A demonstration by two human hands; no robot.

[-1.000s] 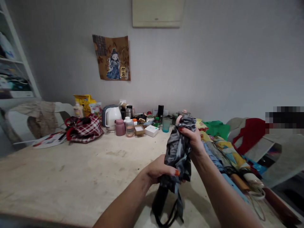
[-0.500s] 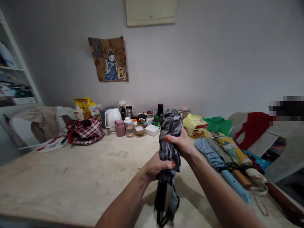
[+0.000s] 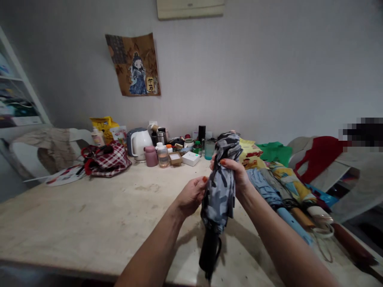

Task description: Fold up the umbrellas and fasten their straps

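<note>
A folded umbrella (image 3: 220, 195) in grey, black and white camouflage cloth is held above the table, tilted, with its black handle (image 3: 208, 249) pointing down towards me. My right hand (image 3: 237, 173) is closed round its upper part, thumb across the cloth. On the left side of the umbrella, my left hand (image 3: 193, 195) pinches the edge of the cloth; its fingertips are partly hidden. The cloth hangs in loose folds between the hands. Beside my right forearm lie a light blue umbrella (image 3: 263, 187) and a yellow patterned umbrella (image 3: 291, 183), both folded.
Along the wall stand a white kettle (image 3: 142, 144), a pink jar (image 3: 151, 156), a small white box (image 3: 191, 158) and several bottles. A checked bag (image 3: 109, 162) sits at the left of the pale table (image 3: 89, 219). A yellow packet (image 3: 249, 153) is behind my right hand.
The umbrella has turned, showing a broader, looser face of cloth. My left hand has moved up and left from its lower part to the cloth's edge. The strap has swung behind the handle.
</note>
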